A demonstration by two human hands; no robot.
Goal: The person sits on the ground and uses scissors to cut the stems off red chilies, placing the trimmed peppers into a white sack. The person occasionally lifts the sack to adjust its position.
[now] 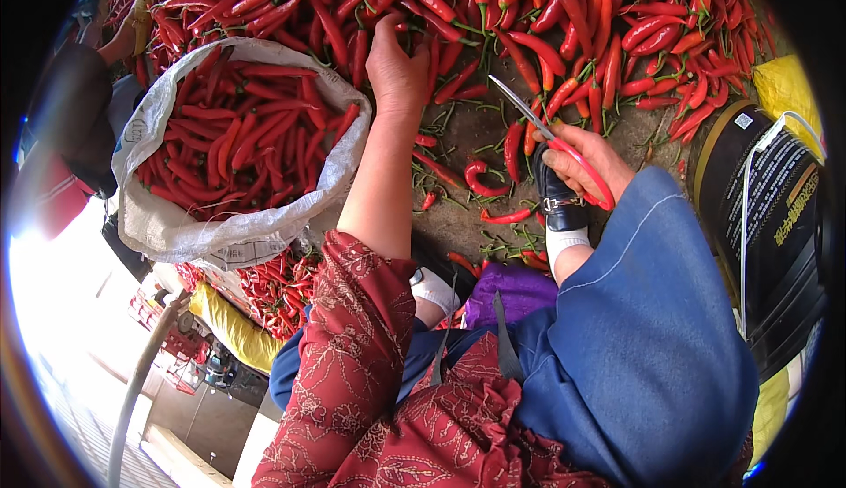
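The left hand (pixel 398 67) curls into the far red chili heap (pixel 577 14), what it pinches hidden; the right hand (pixel 589 163), farther from it, clasps red-handled scissors (pixel 532 118), blades slanting far-left.

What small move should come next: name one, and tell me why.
Probably draw a stemmed chili from the red pile toward the scissors with the left grip. It reaches into the pile, fingertips hidden, while the right grip holds the scissors nearby. Many chilies in the pile show green stems, and loose stems litter the ground.
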